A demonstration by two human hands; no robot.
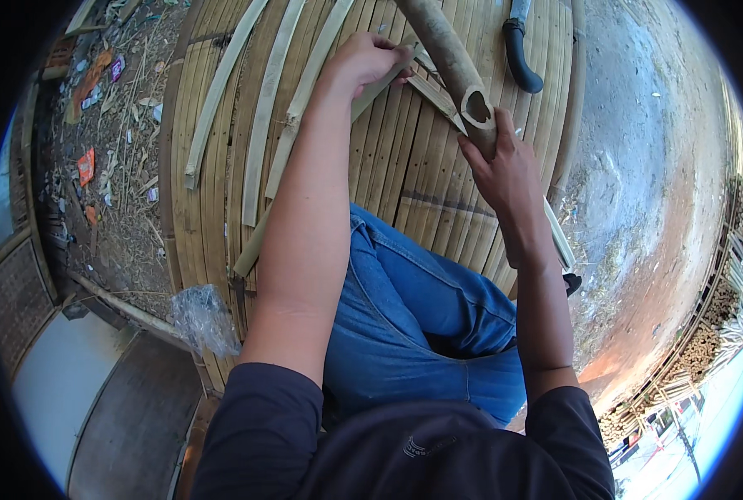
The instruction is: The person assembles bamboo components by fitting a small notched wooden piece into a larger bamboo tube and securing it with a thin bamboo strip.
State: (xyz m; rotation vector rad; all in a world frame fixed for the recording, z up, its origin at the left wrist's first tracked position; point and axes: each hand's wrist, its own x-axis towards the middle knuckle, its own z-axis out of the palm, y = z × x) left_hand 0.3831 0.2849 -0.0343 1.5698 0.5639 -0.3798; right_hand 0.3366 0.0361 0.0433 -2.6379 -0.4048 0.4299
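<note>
My left hand [367,62] is closed around a bamboo strip [374,90], which slants down beside my forearm. My right hand [502,162] grips the near end of a thick bamboo pole [440,46], with the thumb on one side and fingers on the other. Close to that end, the pole has a notch-like opening in its wall. A thin split piece of bamboo [438,102] lies between my two hands, its pointed tip close to my right thumb. Just right of the pole rests a knife with a curved black handle [517,57]; its blade runs out of the frame.
I sit in blue jeans on a bamboo-slat platform [446,208]. Several loose bamboo strips [263,125] lie on its left side. Crumpled clear plastic [205,318] sits at the left edge. Littered ground [121,167] lies left, bare ground [630,167] right, with stacked bamboo [705,342] beyond.
</note>
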